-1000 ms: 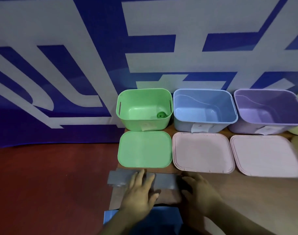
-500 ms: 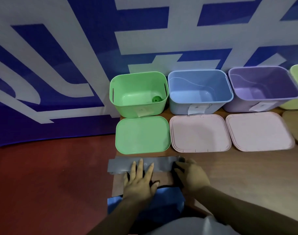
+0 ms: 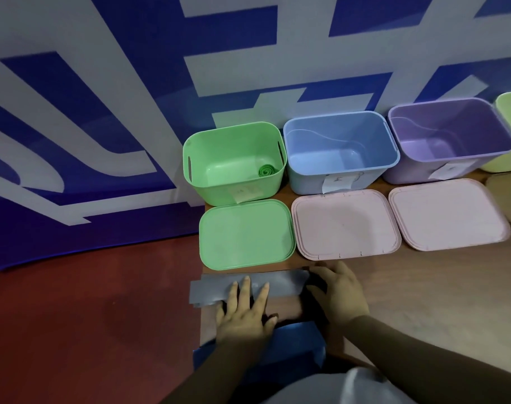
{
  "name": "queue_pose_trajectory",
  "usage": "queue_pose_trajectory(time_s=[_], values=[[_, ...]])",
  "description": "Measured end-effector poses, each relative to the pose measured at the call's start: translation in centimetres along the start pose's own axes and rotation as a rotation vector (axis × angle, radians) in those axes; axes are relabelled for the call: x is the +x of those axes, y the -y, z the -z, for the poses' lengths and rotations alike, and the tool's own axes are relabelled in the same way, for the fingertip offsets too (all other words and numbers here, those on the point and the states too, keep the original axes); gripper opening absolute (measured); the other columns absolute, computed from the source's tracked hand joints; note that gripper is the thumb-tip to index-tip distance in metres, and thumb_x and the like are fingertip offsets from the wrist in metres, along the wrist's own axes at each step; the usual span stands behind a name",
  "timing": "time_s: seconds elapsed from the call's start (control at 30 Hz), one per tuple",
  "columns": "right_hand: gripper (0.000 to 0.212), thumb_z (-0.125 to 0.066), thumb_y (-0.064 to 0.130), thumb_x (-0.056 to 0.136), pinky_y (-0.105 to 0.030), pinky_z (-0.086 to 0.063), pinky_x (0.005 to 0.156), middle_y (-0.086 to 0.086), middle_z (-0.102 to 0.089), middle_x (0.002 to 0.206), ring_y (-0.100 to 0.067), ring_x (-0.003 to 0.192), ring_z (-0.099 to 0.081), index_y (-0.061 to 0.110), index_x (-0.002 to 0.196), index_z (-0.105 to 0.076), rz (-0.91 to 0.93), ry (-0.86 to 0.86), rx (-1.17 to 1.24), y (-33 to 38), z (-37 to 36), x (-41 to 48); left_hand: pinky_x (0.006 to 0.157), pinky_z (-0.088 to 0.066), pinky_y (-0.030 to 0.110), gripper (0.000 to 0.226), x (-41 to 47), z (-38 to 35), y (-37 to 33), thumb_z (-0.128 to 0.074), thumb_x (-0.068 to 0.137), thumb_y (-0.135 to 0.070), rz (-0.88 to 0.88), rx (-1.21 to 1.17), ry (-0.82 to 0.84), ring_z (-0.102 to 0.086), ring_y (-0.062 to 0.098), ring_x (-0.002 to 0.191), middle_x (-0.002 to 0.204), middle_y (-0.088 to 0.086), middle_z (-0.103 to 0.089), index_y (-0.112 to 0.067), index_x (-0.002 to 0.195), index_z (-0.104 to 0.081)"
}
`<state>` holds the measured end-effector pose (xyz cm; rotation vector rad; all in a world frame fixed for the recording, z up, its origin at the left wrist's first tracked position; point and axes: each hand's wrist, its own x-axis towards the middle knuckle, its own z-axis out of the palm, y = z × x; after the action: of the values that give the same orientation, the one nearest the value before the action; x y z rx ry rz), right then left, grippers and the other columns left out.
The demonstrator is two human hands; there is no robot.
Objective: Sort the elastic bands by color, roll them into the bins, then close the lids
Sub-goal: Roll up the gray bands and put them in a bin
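Observation:
A grey elastic band (image 3: 277,282) lies flat across the table's near left. My left hand (image 3: 245,314) presses on it with straight, spread fingers. My right hand (image 3: 340,295) has its fingers curled round the band's rolled, dark right end. A blue band (image 3: 295,342) lies just below my hands. Behind stand a green bin (image 3: 233,182) with a rolled green band (image 3: 266,171) inside, a blue bin (image 3: 340,150) and a purple bin (image 3: 452,138), all without lids on.
A green lid (image 3: 245,234) and two pink lids (image 3: 346,224) (image 3: 448,214) lie flat in front of the bins. A yellow-green bin (image 3: 510,112) and a tan lid (image 3: 507,199) sit at the far right. The wooden table (image 3: 437,287) ends at the left over a red floor (image 3: 88,316).
The view has tilted, so the bins sit lower and to the right. Both hands stay on the grey band, and the right hand has rolled its end slightly leftward.

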<state>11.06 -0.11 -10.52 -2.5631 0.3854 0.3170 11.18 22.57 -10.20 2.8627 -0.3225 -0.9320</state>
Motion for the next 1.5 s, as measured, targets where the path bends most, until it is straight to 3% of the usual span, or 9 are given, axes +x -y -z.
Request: queue_pose_trajectory(time_s=[0.3,0.43,0.53,0.7,0.8,1.0,1.17,1.43,1.5], values=[[0.028,-0.072,0.014,0.080,-0.023,-0.042,0.073,0.006,-0.060,0.095,-0.020,0.089,-0.059,0.028,0.104,-0.074,0.147,-0.048,0.148,2.4,1.7,0.7,0.119,-0.009,0.053,0.070,-0.1,0.8,0.4,-0.034,0.094,-0.063,-0.020,-0.130,-0.008,0.012,0.018,0.153,0.166,-0.011,0.010,-0.048,0.153,0.000],[0.047,-0.063,0.012,0.082,-0.020,-0.050,0.089,0.016,-0.069,0.111,-0.005,0.100,-0.063,0.039,0.121,-0.064,0.193,0.077,0.276,4.1,3.1,0.7,0.118,-0.025,0.048,0.073,-0.4,2.8,0.7,-0.042,0.093,-0.062,-0.020,-0.324,-0.092,-0.015,0.017,0.150,0.162,-0.012,-0.023,-0.045,0.154,-0.007],[0.056,-0.066,0.006,0.083,-0.016,-0.050,0.087,0.015,-0.070,0.102,-0.002,0.092,-0.065,0.036,0.128,-0.056,0.247,0.139,0.402,5.4,4.2,0.1,0.110,-0.034,0.034,0.064,-0.4,5.0,0.4,-0.050,0.094,-0.055,-0.053,-0.424,-0.282,-0.035,0.009,0.137,0.149,-0.018,-0.038,-0.043,0.151,-0.024],[0.064,-0.063,-0.004,0.081,-0.025,-0.052,0.088,0.009,-0.070,0.095,-0.013,0.094,-0.068,0.036,0.129,-0.049,0.309,0.250,0.594,6.4,4.8,0.1,0.097,-0.041,0.014,0.030,-0.3,6.9,-1.1,-0.065,0.093,-0.024,-0.199,-0.795,-0.342,-0.052,-0.007,0.114,0.115,-0.033,-0.058,-0.048,0.110,-0.058],[0.060,-0.065,-0.002,0.079,-0.024,-0.053,0.085,0.009,-0.070,0.096,-0.013,0.092,-0.069,0.036,0.124,-0.051,0.258,0.217,0.610,6.1,4.9,0.0,0.076,-0.046,0.021,0.022,0.1,6.4,-1.2,-0.065,0.092,-0.024,-0.170,-0.818,-0.358,-0.058,0.001,0.083,0.084,-0.023,-0.060,-0.044,0.087,-0.056],[0.046,-0.077,0.026,0.075,-0.027,-0.049,0.076,0.003,-0.066,0.103,-0.015,0.086,-0.061,0.022,0.117,-0.061,-0.223,0.111,0.228,1.6,3.2,1.0,0.067,-0.041,0.022,0.027,0.1,5.4,-0.6,-0.064,0.094,-0.025,-0.086,-0.813,-0.300,-0.046,0.001,0.065,0.074,-0.023,-0.053,-0.044,0.082,-0.050],[0.051,-0.075,0.017,0.077,-0.023,-0.043,0.075,0.002,-0.066,0.100,-0.017,0.087,-0.059,0.021,0.124,-0.057,-0.321,0.127,0.273,1.0,1.4,0.6,0.061,-0.035,0.012,0.024,-0.2,5.6,-0.5,-0.063,0.094,-0.026,-0.049,-0.766,-0.259,-0.043,0.001,0.062,0.071,-0.023,-0.051,-0.036,0.078,-0.048],[0.036,-0.083,0.018,0.071,-0.038,-0.057,0.067,0.001,-0.066,0.080,-0.014,0.071,-0.064,0.025,0.091,-0.055,-0.395,0.050,0.427,1.2,2.6,0.0,0.065,-0.039,0.009,0.016,-0.6,6.2,-0.7,-0.067,0.093,-0.022,-0.029,-0.849,-0.302,-0.052,-0.004,0.067,0.076,-0.014,-0.060,-0.031,0.084,-0.057],[0.035,-0.083,0.019,0.071,-0.038,-0.056,0.065,0.001,-0.066,0.080,-0.015,0.072,-0.065,0.027,0.087,-0.053,-0.385,0.032,0.459,1.5,3.2,-0.3,0.066,-0.040,0.007,0.019,-0.8,6.4,-0.9,-0.067,0.093,-0.022,-0.046,-0.848,-0.313,-0.054,-0.007,0.072,0.083,-0.025,-0.061,-0.035,0.084,-0.056]])
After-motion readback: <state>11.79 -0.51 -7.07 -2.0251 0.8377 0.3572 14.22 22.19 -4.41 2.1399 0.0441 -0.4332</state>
